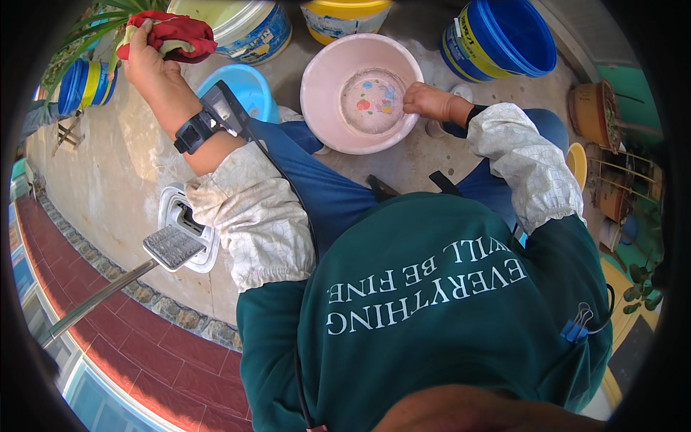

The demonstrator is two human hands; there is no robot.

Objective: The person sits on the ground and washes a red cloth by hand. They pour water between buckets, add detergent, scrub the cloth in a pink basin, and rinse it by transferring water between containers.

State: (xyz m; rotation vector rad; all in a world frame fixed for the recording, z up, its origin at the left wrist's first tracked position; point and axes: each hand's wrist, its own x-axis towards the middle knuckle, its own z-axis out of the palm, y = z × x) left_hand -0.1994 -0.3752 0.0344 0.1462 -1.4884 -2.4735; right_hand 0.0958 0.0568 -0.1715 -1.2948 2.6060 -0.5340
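My left hand point(151, 59) is raised at the upper left, its fingers closed around a bunched red cloth with pale patches point(181, 36). With my right hand point(434, 102) I grip the right rim of a pink plastic basin point(324, 92). The basin looks tilted towards me, and its inside shows cartoon prints and a greyish, dirty-looking bottom. Left of it, partly hidden behind my left forearm and a wrist-worn device, stands a smaller blue basin point(245, 89).
Large buckets stand beyond the basin: a pale one point(259, 38), a yellow one point(345, 21) and a blue one point(496, 43). A flat mop point(174, 247) leans by a white mop bucket point(210, 254) at left. Potted plants point(594, 116) line the right side.
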